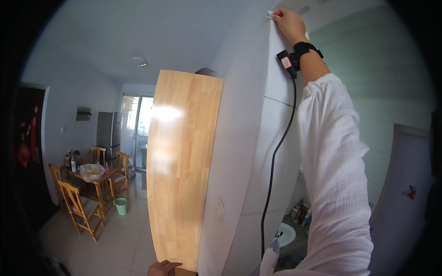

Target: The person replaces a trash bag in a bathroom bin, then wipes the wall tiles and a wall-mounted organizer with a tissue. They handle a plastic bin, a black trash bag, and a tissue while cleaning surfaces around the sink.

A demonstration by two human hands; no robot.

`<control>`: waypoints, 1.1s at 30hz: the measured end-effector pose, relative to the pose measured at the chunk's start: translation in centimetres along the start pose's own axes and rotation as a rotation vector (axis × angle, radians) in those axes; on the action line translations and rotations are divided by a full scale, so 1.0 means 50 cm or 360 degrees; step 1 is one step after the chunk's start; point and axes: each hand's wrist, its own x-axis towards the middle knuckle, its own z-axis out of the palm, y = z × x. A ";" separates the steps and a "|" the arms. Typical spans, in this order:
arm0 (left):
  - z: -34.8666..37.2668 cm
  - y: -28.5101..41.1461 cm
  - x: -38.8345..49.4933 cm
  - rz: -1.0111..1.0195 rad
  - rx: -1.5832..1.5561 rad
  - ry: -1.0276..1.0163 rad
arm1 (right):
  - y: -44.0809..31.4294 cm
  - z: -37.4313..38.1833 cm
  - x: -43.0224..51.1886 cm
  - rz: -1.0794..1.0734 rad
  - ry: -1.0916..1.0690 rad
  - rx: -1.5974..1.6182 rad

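Observation:
Raised high, my right hand (289,23) pinches a small white wad (269,13), a tissue or cloth, at the top of the white tiled wall corner (281,79). A black strap holds a small black device (287,65) to my right wrist, and a black cable (272,165) runs down from it. My left hand (162,268) shows only partly at the bottom edge. It is beside the foot of a tall light-wood cabinet panel (181,165), next to a brown edge (185,272). Whether its fingers grip anything is hidden by the picture's border.
To the right, a washbasin (286,234) and bottles (304,217) stand near a door (404,179). At left are a wooden dining table (107,177) with a plastic bag (92,171), chairs (77,203), a green bin (121,206) and a refrigerator (109,131). A wall switch (220,207) is beside the panel.

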 end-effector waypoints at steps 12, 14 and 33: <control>0.002 -0.019 -0.022 0.0054 0.0017 0.0218 | 0.082 -0.005 0.024 0.0154 -0.0002 -0.0164; -0.023 -0.025 -0.039 -0.0135 -0.0013 0.0279 | 0.109 -0.014 0.021 0.0222 -0.0022 -0.0185; -0.094 -0.055 -0.156 -0.0353 0.0121 0.0360 | 0.198 -0.031 -0.016 0.0704 0.0152 -0.0365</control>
